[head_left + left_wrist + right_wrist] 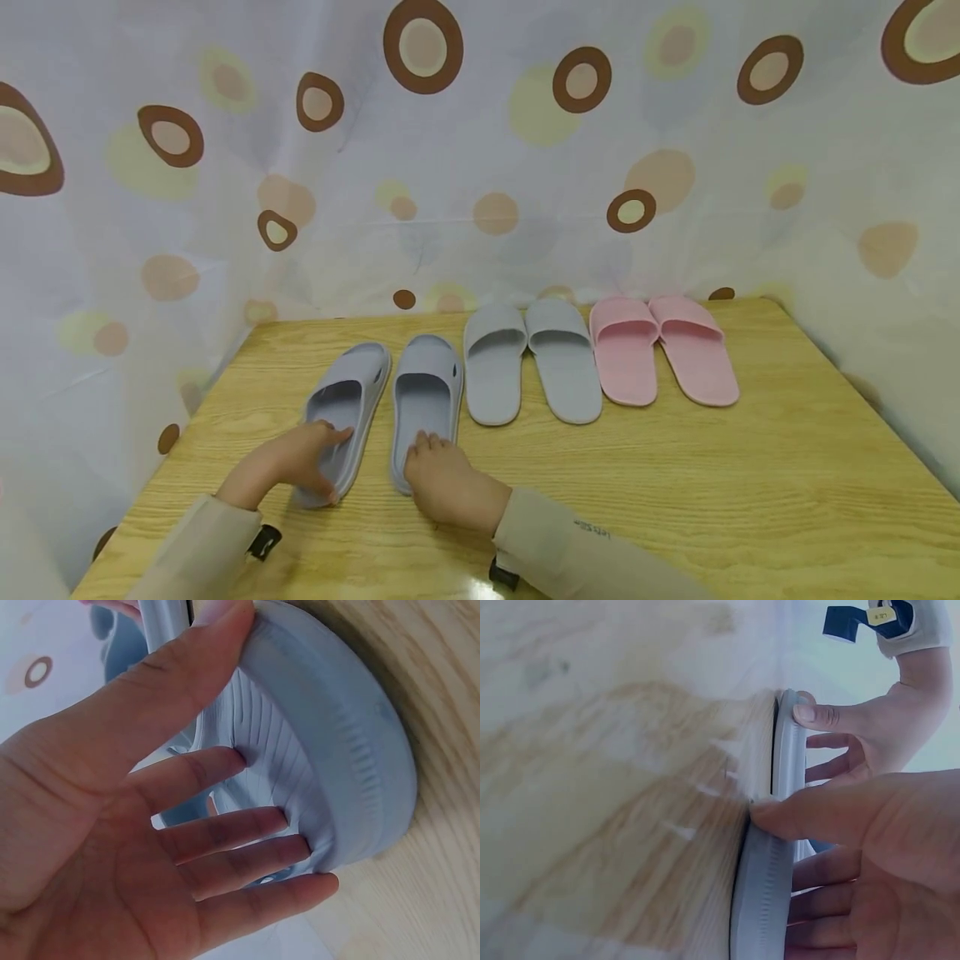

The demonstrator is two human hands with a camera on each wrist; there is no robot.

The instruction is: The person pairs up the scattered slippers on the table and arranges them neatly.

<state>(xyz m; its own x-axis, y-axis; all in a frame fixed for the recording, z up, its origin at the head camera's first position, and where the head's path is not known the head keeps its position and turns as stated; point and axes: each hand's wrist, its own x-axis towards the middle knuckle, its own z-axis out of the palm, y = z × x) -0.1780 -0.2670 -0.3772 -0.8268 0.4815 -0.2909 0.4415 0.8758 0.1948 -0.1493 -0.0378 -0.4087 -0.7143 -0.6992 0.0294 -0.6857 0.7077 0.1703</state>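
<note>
My left hand (303,458) is at the heel of the left grey-blue slipper (363,362), thumb against its side edge. In the left wrist view the spread fingers (225,829) touch its ribbed insole, mostly straight. The right hand (450,487) pinches the heel of the matching slipper (427,358), its thumb (787,817) on the outer edge and fingers over the insole. Both slippers lie on the wooden table, toes away from me, the left one angled toward the right at its toe.
Right of them lie a pair of pale grey slippers (495,383) and a pair of pink slippers (626,367), side by side near the back edge of the table (675,500). A dotted curtain (480,167) rises behind.
</note>
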